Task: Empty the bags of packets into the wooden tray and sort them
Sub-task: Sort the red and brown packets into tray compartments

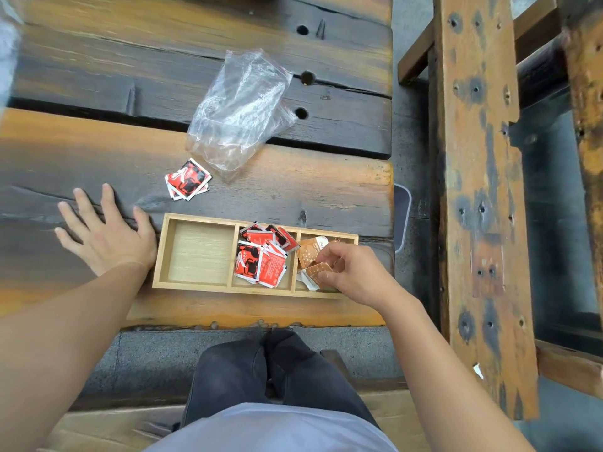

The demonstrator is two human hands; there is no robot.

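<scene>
A wooden tray (163,252) with three compartments lies near the table's front edge. Its left compartment holds nothing. Several red packets (261,259) fill the middle one. Orange-brown packets (308,251) lie in the right one, where my right hand (354,272) pinches one orange-brown packet (318,270) between thumb and fingers. My left hand (104,233) rests flat and spread on the table just left of the tray. A small stack of red packets (187,184) sits on the table behind the tray. An empty clear plastic bag (241,109) lies crumpled further back.
The table (98,151) is made of dark, worn planks with gaps and holes. A wooden bench (479,190) runs along the right side. A grey container edge (402,216) shows under the table's right end. My knees are below the front edge.
</scene>
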